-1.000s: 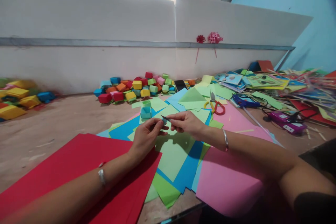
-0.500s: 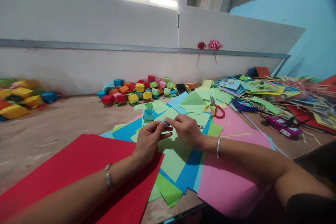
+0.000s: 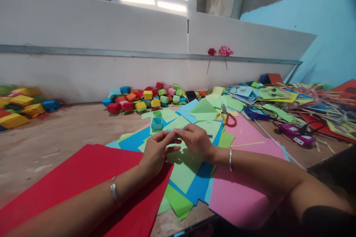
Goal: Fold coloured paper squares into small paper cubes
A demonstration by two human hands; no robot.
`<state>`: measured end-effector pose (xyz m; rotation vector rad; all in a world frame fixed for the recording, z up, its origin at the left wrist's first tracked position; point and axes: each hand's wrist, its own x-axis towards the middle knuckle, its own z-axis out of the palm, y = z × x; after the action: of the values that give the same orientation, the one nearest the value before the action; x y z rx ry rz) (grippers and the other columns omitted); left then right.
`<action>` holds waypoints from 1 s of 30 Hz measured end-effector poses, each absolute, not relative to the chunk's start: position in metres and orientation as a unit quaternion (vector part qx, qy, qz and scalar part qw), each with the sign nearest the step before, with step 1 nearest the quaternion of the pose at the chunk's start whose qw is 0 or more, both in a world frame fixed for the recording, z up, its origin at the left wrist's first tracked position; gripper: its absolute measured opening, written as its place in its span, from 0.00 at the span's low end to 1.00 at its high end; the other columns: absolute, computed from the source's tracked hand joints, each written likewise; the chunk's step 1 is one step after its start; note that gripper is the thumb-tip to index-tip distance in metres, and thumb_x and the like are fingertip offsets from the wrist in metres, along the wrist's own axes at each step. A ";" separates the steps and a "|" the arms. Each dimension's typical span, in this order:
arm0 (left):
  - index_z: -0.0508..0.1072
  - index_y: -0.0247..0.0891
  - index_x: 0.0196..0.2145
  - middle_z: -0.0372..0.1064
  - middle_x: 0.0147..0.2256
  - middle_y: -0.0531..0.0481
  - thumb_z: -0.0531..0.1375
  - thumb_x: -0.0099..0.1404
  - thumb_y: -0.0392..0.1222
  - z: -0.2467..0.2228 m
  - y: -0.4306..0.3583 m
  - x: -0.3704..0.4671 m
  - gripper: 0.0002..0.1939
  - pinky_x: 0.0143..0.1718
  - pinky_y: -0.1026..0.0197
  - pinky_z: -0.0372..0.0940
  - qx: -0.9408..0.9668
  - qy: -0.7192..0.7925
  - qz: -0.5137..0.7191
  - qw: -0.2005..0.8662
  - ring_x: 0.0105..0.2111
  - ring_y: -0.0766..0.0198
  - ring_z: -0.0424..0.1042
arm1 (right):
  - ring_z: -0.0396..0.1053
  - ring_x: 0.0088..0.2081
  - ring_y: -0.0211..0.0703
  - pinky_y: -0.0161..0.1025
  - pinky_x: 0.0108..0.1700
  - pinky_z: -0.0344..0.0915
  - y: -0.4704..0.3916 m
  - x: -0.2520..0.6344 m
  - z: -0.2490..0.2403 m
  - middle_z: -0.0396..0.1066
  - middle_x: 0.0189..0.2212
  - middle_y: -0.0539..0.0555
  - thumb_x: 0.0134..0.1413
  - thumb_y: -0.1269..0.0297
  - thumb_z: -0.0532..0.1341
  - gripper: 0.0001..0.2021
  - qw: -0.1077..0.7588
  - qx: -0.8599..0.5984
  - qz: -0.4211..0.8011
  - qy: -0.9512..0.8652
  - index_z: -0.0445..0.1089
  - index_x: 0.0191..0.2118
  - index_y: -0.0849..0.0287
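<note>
My left hand [image 3: 157,150] and my right hand [image 3: 197,141] meet over a pile of coloured paper, fingertips pinched together. Between them is a small piece of light blue paper [image 3: 170,130], mostly hidden by the fingers. Just beyond the left fingers, a small light blue paper box [image 3: 157,123] stands with a little green paper piece [image 3: 157,113] behind it. Pale green sheets [image 3: 183,172] lie under both hands, on top of blue ones. A small metallic item [image 3: 210,136] shows beside the right knuckles.
Red sheets [image 3: 69,177] lie at left, pink sheets [image 3: 244,196] at right. Scissors [image 3: 226,116], a blue glue gun [image 3: 257,113] and a purple power strip [image 3: 297,135] sit to the right. Small paper boxes [image 3: 148,94] line the wall; cards and sticks [image 3: 278,92] heap at far right.
The camera view has shifted slightly. Both hands stay together in nearly the same place, and a bit more of the light blue paper shows above the fingertips.
</note>
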<state>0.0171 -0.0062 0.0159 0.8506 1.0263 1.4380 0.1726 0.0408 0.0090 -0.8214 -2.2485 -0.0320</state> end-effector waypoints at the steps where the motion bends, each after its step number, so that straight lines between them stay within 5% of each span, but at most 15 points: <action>1: 0.78 0.34 0.29 0.76 0.29 0.48 0.76 0.41 0.54 0.015 -0.006 0.017 0.23 0.30 0.62 0.73 0.372 0.437 0.607 0.550 0.29 0.62 0.76 | 0.67 0.36 0.41 0.36 0.37 0.62 0.040 0.173 0.012 0.73 0.35 0.55 0.64 0.67 0.57 0.14 0.379 -0.314 0.039 -0.870 0.77 0.50 0.54; 9: 0.79 0.36 0.27 0.71 0.18 0.51 0.72 0.44 0.60 0.018 -0.009 0.018 0.23 0.17 0.67 0.57 0.499 0.498 0.562 0.433 0.17 0.69 0.63 | 0.67 0.32 0.36 0.33 0.36 0.62 0.033 0.174 0.044 0.73 0.28 0.50 0.55 0.72 0.62 0.06 0.372 -0.364 0.290 -0.803 0.74 0.29 0.60; 16: 0.78 0.36 0.24 0.73 0.20 0.49 0.69 0.49 0.57 0.022 -0.013 0.019 0.19 0.19 0.66 0.59 0.548 0.484 0.534 0.424 0.18 0.67 0.63 | 0.64 0.30 0.34 0.32 0.33 0.61 0.032 0.176 0.046 0.68 0.25 0.49 0.49 0.76 0.61 0.06 0.383 -0.346 0.263 -0.815 0.68 0.24 0.61; 21: 0.78 0.38 0.29 0.73 0.24 0.50 0.71 0.46 0.51 0.019 -0.010 0.019 0.16 0.21 0.65 0.61 0.548 0.491 0.533 0.418 0.21 0.65 0.66 | 0.66 0.28 0.34 0.31 0.33 0.61 0.039 0.176 0.041 0.70 0.25 0.49 0.50 0.73 0.63 0.06 0.391 -0.378 0.310 -0.780 0.71 0.25 0.61; 26: 0.77 0.40 0.21 0.70 0.31 0.50 0.70 0.44 0.48 0.013 0.004 0.009 0.10 0.23 0.66 0.58 0.573 0.510 0.581 0.270 0.26 0.66 0.64 | 0.69 0.30 0.34 0.32 0.34 0.65 0.050 0.178 0.033 0.73 0.29 0.50 0.50 0.70 0.66 0.03 0.369 -0.331 0.392 -0.775 0.77 0.33 0.61; 30: 0.75 0.39 0.25 0.69 0.27 0.52 0.69 0.47 0.50 0.012 0.008 0.004 0.13 0.23 0.65 0.58 0.538 0.526 0.580 0.312 0.24 0.66 0.65 | 0.70 0.33 0.36 0.33 0.37 0.67 0.056 0.181 0.027 0.74 0.34 0.51 0.45 0.73 0.68 0.09 0.375 -0.321 0.380 -0.782 0.78 0.37 0.60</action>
<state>0.0038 0.0082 0.0116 1.4197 1.3878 1.5293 0.1805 0.0565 0.0268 -0.8221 -2.0024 0.9740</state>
